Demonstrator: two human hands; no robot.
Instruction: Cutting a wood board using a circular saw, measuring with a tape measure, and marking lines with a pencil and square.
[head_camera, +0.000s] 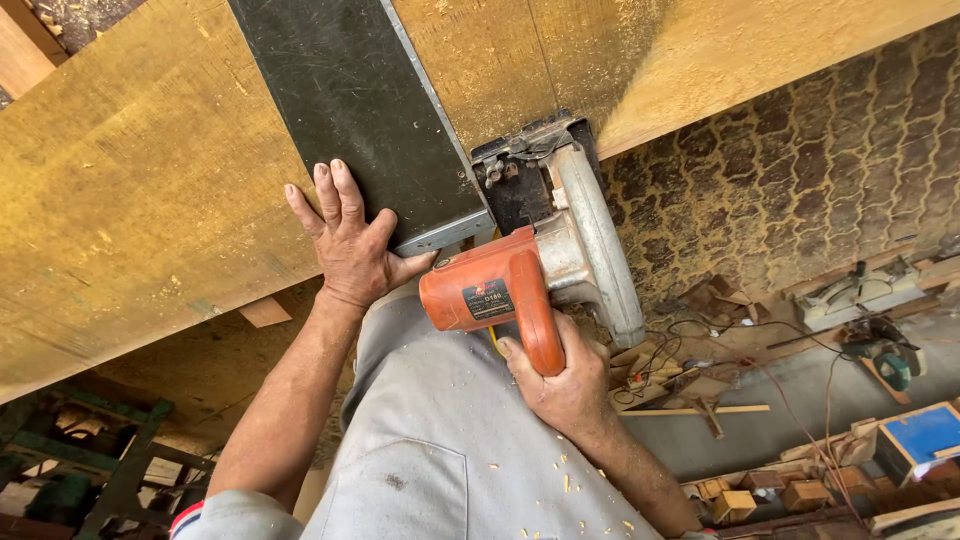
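Right hand (568, 385) w/ fingers wrapped tight round the handle of the orange-bodied circular saw with grey metal guard (540, 270), sitting at the near edge of the wide yellowish wood plank (130, 190). Left hand (350, 245) lies flat, fingers spread, pinning the dark flat straightedge w/ metal rim (355, 100). Saw looks heavy, rigid; handle is the safe hold.

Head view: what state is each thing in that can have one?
Circular saw: held by its orange handle, base on the board's near edge.
Black straightedge: flat on the board, pressed down.
Wooden board: lying flat, no cut visible.
Left hand: open, palm down.
Right hand: shut on the handle.
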